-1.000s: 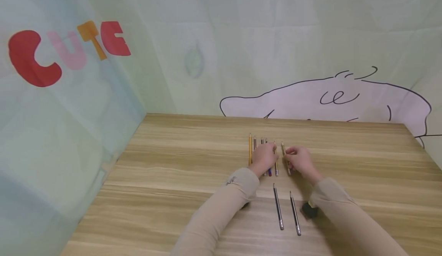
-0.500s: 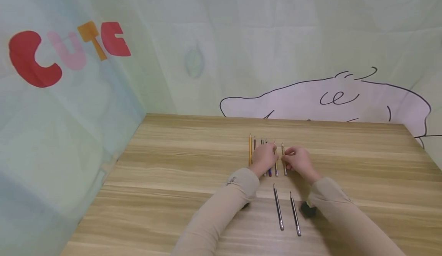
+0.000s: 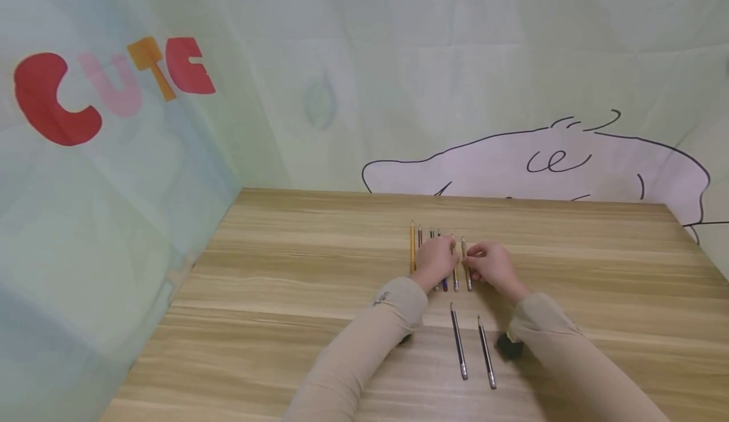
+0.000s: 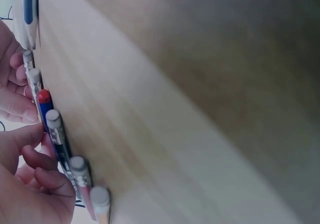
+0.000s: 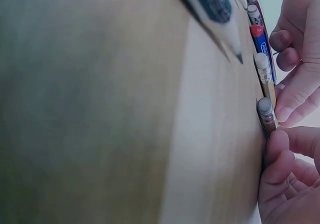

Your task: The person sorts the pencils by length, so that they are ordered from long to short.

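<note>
Several pencils lie side by side in a row toward the back of the wooden table. My left hand (image 3: 437, 259) reaches over the row, fingers curled, its fingertips pinching the yellow pencil (image 5: 270, 90) near the row's right end. Just right of that, my right hand (image 3: 494, 266) pinches a gold-brown pencil (image 3: 468, 276) between thumb and fingers, a small gap from the yellow one. A blue pencil with a red end (image 4: 45, 100), a black pencil (image 4: 61, 144), a reddish pencil (image 4: 81, 171) and an orange pencil (image 3: 412, 245) make up the left part, partly hidden by my left hand.
Nearer the front, two dark pencils lie apart, the left one (image 3: 458, 343) and the right one (image 3: 486, 353). Dark objects, perhaps wrist gear, show under the sleeves. A printed cloth (image 3: 319, 61) hangs behind and left of the table (image 3: 285, 251).
My right hand has straightened the gold-brown pencil and shifted it slightly left, closer to the yellow pencil. My left hand has stayed in place.
</note>
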Demonstrator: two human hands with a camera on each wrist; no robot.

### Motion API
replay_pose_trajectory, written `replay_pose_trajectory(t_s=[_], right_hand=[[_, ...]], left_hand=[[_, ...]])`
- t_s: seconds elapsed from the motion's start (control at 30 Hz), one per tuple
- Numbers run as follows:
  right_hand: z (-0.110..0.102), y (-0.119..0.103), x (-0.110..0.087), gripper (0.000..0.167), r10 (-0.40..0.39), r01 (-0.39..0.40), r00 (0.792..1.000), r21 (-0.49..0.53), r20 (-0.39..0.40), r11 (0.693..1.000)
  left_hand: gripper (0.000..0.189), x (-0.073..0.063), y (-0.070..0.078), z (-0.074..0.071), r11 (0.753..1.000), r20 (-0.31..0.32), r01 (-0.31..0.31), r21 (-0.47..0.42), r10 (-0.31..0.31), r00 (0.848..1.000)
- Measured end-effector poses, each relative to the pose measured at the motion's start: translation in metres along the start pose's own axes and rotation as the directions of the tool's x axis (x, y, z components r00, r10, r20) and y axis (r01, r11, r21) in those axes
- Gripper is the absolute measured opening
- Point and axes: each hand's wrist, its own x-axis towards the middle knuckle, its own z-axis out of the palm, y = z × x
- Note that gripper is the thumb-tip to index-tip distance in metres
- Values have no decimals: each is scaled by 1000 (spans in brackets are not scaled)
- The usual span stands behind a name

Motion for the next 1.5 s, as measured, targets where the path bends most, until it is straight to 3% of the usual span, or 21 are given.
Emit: replay_pose_trajectory(t_s=[0.57, 0.97, 1.13, 1.37, 1.5], right_hand=[[-1, 0, -1, 23, 8, -8, 1000, -3, 14, 1000], [-5, 4, -2, 28, -32, 31, 999, 40, 41, 999], [-8, 4, -5, 31, -42, 40, 998, 65, 42, 997], [-16, 0, -15, 30, -148, 140, 987, 113, 60, 984], [-23, -5, -24, 31, -167, 158, 983, 109, 81, 981]], left_hand=[[28, -1, 1, -1, 1000, -31, -8, -27, 8, 1000], [31, -4, -1, -3, 999, -48, -22, -37, 20, 999], [31, -7, -5, -6, 995, -50, -39, -91, 35, 998], [32, -13, -15, -15, 974, -67, -69, -218, 55, 996], [32, -16, -21, -22, 963, -81, -88, -256, 69, 994]])
